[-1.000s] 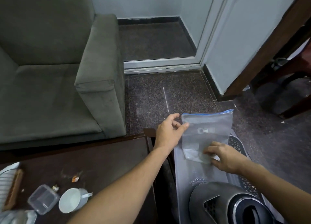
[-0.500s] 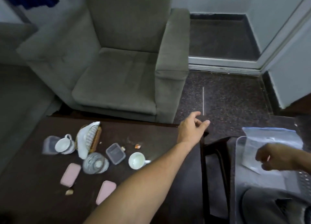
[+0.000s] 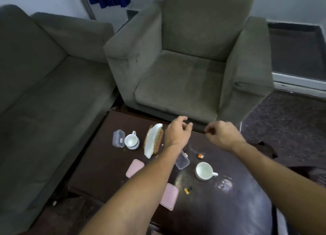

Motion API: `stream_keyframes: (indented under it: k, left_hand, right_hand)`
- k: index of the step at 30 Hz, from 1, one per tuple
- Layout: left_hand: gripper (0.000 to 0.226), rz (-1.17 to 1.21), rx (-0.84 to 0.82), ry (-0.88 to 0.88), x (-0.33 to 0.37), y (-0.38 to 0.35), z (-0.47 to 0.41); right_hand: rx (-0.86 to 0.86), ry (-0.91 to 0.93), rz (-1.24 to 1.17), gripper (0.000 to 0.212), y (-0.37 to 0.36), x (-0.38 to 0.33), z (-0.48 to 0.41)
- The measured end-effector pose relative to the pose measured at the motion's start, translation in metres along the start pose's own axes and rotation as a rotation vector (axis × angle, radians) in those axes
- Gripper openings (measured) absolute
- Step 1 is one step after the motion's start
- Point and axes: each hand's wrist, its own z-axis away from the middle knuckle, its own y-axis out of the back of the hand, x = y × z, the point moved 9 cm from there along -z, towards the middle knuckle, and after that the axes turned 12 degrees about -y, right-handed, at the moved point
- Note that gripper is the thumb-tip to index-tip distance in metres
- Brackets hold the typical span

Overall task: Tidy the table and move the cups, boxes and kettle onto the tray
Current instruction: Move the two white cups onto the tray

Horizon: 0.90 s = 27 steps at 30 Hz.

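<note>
White, the near cup [image 3: 204, 171] stands on the dark table [image 3: 109, 173] between the forearms, handle pointing right, bodyward of the loosely curled, empty left hand [image 3: 178, 133] and slightly nearer right hand [image 3: 222, 135].

Table [image 3: 229, 217] is bare at near right; left-centre is blocked by saucered cup [image 3: 131, 140], clear boxes [image 3: 118, 138], wicker basket [image 3: 158, 141], pink lids [image 3: 135, 168] and lone cup [image 3: 203, 171].

No legible text anywhere.
</note>
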Motion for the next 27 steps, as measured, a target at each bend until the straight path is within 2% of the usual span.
stream_keyframes:
  k: [5, 12, 17, 23, 27]
  left_hand:
    - [0.029, -0.07, 0.086, 0.044, -0.062, 0.078, -0.005]
    - [0.025, -0.129, 0.073, 0.148, -0.147, 0.125, 0.009]
    - [0.035, -0.16, 0.046, 0.205, -0.179, 0.127, 0.015]
    - [0.048, -0.345, 0.003, 0.211, -0.199, 0.118, 0.015]
    - [0.058, -0.462, -0.025, 0.232, -0.204, 0.109, 0.016]
  right_hand:
    - [0.011, 0.047, -0.163, 0.019, -0.053, -0.102, -0.001]
    - [-0.052, 0.03, -0.177, 0.022, -0.113, -0.152, 0.0]
    - [-0.003, -0.042, -0.095, 0.018, -0.124, -0.123, -0.003]
    - [0.056, -0.229, 0.058, 0.019, -0.122, -0.041, -0.012]
    - [0.004, -0.255, 0.204, 0.034, -0.128, -0.001, -0.007]
